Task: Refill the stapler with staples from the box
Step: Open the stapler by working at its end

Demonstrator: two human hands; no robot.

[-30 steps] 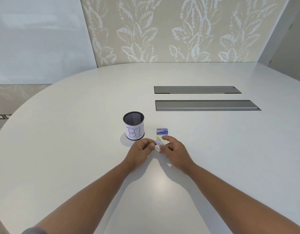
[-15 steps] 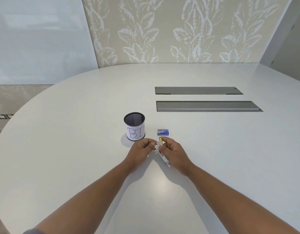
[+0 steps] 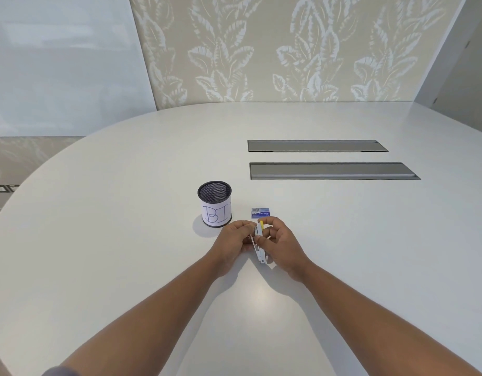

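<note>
A small white stapler (image 3: 259, 244) with a yellow tip is held between both hands just above the white table (image 3: 98, 240), its yellow end pointing away from me and its arms spread apart. My right hand (image 3: 281, 244) grips its right side with thumb and fingers. My left hand (image 3: 234, 242) pinches it from the left. A small blue staple box (image 3: 260, 213) lies on the table just beyond the hands, apart from them. Whether any staples are between my fingers is too small to tell.
A black mesh cup (image 3: 215, 203) with a paper label reading "BI" stands to the left of the box. Two long grey cable hatches (image 3: 332, 170) are set in the tabletop further back on the right.
The stapler has been turned from a low tilt to lie lengthwise away from me and now shows its arms spread. Both hands stayed in the same spot.
</note>
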